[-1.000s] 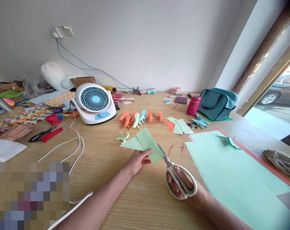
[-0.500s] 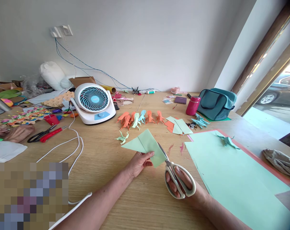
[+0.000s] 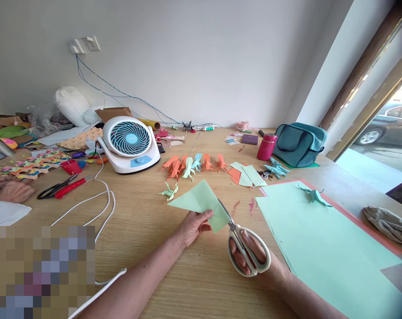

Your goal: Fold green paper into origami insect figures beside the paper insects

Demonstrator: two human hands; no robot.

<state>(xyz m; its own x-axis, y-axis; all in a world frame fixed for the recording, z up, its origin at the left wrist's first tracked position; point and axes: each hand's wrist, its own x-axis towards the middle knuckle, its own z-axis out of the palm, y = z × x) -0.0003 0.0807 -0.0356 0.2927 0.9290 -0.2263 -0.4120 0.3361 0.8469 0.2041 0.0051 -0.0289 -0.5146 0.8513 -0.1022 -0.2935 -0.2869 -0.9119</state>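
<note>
From where I stand, the left hand (image 3: pixel 197 226) has the pale green paper (image 3: pixel 199 198) pinched between thumb and fingers near its lower edge, apparently raised over the tabletop (image 3: pixel 207 279), in front of the person. The right hand (image 3: pixel 253 245) is closed around the scissors (image 3: pixel 233 227), thumb and fingers through the handles, with the blades parted along the paper's right-hand edge. That paper looks nearly weightless, fairly crisp yet easily creased or torn, and dry enough not to slip; I'd judge a light pinch close to the blades best, fingertips well back from the metal. The scissors seem stiff and much heavier, best held by their loops. The paper's left point reaches close to a small green folded figure (image 3: pixel 169 191), and a row of orange, green and blue figures (image 3: pixel 187 167) stands beyond, so forward room is tight. Large green sheets (image 3: pixel 320 235) border the right arm; a white cord (image 3: pixel 111 199) loops on the left. The freest space is the wood between the forearms.
</note>
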